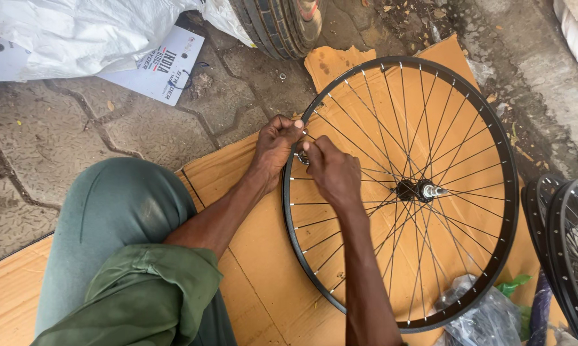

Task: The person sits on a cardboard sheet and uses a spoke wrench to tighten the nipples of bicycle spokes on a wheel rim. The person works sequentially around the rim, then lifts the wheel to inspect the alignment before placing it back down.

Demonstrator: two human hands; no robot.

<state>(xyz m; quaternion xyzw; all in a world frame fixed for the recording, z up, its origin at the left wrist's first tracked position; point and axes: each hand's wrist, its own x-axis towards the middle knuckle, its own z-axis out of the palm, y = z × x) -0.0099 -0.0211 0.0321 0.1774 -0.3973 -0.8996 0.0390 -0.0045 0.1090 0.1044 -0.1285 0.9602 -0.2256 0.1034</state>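
A black wheel (401,192) lies flat on a sheet of cardboard (257,256) spread over the paved ground (58,141). Its hub (417,189) sits at the middle, thin spokes fanning out to the rim.

The person sits at the wheel's left side, a knee in green trousers (116,218) raised beside it. Both hands meet at the rim's upper left edge. The left hand (277,142) curls over the rim from outside, fingers pinched on it. The right hand (330,170) reaches in over the spokes, its fingers closed on a small metal piece (301,157) just inside the rim; I cannot tell what that piece is. The two hands nearly touch.

Behind the wheel, at the top, stands a tyre (279,25), and left of it lie a white sack (77,32) and a white card (161,67). At the right edge more black rims (567,243) lean partly out of view. A clear plastic bag (481,317) lies below the wheel's lower right, touching the rim, with a bit of green beside it.
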